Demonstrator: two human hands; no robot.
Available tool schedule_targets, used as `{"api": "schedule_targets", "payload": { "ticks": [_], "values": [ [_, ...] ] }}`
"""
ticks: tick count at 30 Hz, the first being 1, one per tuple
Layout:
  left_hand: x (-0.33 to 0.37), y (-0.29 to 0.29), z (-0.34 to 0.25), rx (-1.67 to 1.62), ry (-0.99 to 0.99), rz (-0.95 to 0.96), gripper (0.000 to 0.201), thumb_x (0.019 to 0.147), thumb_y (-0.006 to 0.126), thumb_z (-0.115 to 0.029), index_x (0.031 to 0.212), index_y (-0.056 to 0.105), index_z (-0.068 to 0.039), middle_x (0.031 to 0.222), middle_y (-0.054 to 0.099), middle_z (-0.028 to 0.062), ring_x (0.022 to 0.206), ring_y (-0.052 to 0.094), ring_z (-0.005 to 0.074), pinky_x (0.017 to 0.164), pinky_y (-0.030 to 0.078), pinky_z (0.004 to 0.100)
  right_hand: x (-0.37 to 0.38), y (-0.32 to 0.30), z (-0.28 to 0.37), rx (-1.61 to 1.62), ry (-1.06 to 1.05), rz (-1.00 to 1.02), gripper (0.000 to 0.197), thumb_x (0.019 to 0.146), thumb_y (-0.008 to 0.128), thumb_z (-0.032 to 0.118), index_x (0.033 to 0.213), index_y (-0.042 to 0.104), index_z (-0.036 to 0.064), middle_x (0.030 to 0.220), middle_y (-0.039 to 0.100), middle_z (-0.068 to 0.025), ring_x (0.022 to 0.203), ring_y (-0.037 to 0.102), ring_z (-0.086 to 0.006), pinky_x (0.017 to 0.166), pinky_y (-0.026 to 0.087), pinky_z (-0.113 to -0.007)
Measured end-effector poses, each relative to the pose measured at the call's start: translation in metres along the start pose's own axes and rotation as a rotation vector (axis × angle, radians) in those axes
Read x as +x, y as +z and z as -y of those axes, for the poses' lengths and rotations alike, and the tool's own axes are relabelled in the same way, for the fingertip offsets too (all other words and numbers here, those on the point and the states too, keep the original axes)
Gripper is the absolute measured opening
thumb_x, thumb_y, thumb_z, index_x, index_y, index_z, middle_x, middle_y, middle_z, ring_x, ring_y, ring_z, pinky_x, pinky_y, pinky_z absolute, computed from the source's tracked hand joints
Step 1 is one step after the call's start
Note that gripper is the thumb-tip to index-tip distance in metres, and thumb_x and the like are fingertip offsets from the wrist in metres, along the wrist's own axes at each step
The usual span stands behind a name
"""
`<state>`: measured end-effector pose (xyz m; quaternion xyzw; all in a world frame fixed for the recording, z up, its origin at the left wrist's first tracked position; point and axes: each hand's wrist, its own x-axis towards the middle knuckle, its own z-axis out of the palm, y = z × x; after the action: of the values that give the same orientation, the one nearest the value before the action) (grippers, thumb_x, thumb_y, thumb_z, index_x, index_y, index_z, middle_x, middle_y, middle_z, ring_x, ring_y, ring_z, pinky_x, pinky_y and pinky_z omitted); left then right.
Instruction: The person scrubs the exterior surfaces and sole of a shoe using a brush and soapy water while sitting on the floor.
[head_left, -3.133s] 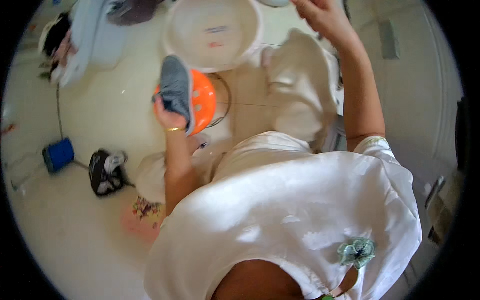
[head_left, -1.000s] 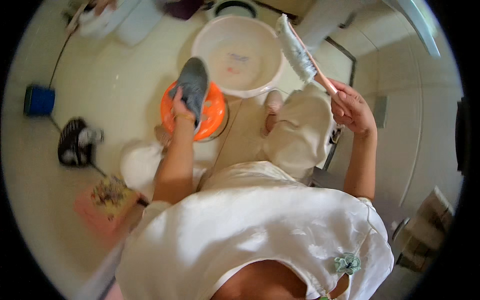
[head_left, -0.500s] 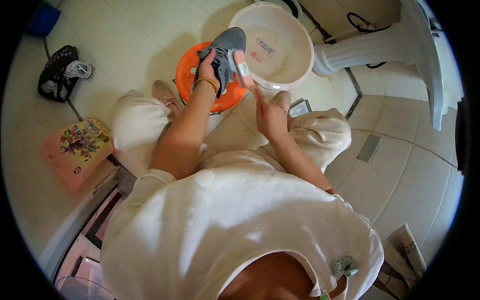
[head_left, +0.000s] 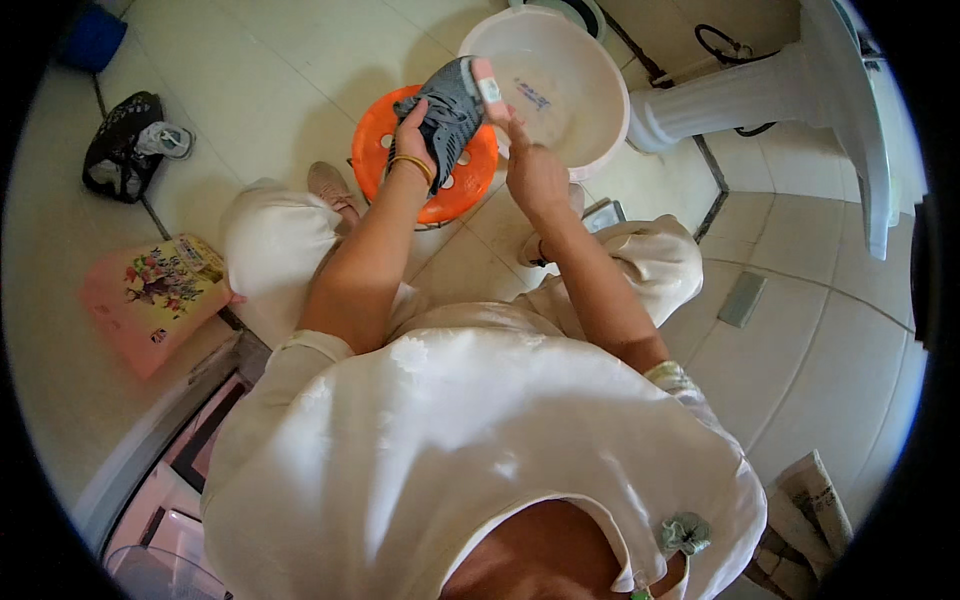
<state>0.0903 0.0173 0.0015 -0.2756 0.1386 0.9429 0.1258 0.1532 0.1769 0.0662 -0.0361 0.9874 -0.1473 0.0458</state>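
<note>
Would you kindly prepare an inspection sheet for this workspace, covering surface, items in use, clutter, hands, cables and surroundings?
Surface: round orange plastic stool with holes, on pale floor tiles.
Items in use: grey fabric shoe over the stool; slim pink-backed brush at its far end.
Clutter: black bag with a white shoe; pink floral-printed packet.
Hands: left hand grips the shoe; right hand holds the brush.
Cables: thin black line near the wall; hose or cable, cannot tell.
Surroundings: round pale-pink basin, white pedestal sink.

Left hand [head_left: 415,138], right hand [head_left: 537,178] (index finger [head_left: 517,130] extended)
</note>
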Motion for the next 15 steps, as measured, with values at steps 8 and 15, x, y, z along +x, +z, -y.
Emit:
{"api": "schedule_targets", "payload": {
  "ticks": [8, 15],
  "values": [
    [-0.021, -0.003, -0.001, 0.072, 0.095, -0.066, 0.036, 0.085, 0.052, -0.026, 0.112, 0.051, -0.003, 0.111, 0.055, 0.0138, 0.1, 0.054, 0.0299, 0.089, 0.042, 0.0449, -0.088, -0.006, 0.015, 0.055, -0.056, 0.142, 0.035, 0.087, 0.042, 0.015, 0.121, 0.041, 0.01, 0.07, 0.058, -0.022, 0.062, 0.058, -0.0355, 0.054, 0.045, -0.046],
    [-0.012, 0.003, 0.005, 0.069, -0.002, -0.057, 0.038, 0.084, 0.054, -0.025, 0.112, 0.051, 0.0, 0.113, 0.055, 0.0155, 0.1, 0.054, 0.0307, 0.092, 0.041, 0.043, -0.001, 0.013, -0.011, 0.007, -0.016, -0.078, 0.037, 0.085, 0.042, 0.012, 0.121, 0.041, 0.0107, 0.072, 0.059, -0.0228, 0.065, 0.059, -0.0362, 0.055, 0.045, -0.047]
  ]
}}
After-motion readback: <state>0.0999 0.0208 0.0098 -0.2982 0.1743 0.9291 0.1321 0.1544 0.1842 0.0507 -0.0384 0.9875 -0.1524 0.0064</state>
